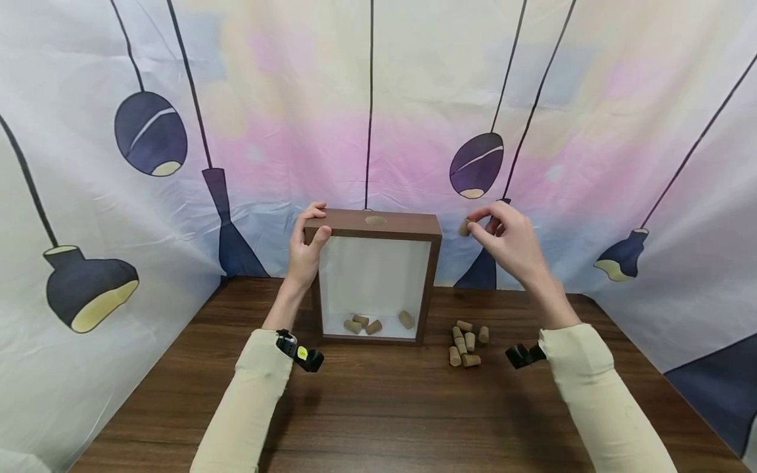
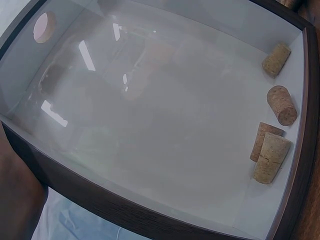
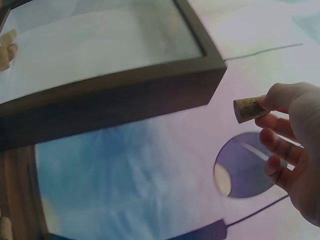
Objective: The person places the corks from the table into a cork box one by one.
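A brown shadow box (image 1: 374, 223) with a clear front stands upright on the table, an oval hole in its top. Several corks lie at the bottom inside it, among them one cork (image 1: 405, 319) near the right side; the left wrist view shows a pair overlapping, with one cork (image 2: 272, 157) in front. My left hand (image 1: 306, 253) grips the box's top left corner, thumb on the front. To the right of the box, about level with its top, my right hand (image 1: 508, 240) pinches a cork (image 3: 249, 109) between thumb and fingertips, apart from the frame.
Several loose corks (image 1: 461, 343) lie in a cluster on the dark wooden table (image 1: 378, 407), right of the box. A fabric backdrop (image 1: 331, 131) printed with hanging lamps rises behind the table. Each wrist bears a small black camera, such as the right camera (image 1: 523, 355).
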Tool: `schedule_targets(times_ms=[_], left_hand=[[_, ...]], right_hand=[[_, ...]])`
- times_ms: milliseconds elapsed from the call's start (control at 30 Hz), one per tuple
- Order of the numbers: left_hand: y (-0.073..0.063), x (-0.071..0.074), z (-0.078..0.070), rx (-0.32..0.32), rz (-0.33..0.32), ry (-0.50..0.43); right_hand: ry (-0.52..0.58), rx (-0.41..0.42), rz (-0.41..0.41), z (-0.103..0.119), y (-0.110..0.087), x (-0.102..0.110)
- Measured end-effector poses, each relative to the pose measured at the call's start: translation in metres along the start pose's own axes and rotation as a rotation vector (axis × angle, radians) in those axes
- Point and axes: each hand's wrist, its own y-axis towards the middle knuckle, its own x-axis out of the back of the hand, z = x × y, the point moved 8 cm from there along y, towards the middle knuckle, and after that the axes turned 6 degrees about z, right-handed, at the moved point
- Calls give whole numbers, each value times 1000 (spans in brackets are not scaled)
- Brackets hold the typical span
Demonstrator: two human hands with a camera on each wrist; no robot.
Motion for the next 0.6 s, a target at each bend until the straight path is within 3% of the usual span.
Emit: schedule_targets(times_ms=[233,600], left_hand=[[1,-1,1,7,2,1],[1,-1,1,0,2,0]], right_hand=[[4,74,-2,30,21,5],[36,140,67,74,52,-4]])
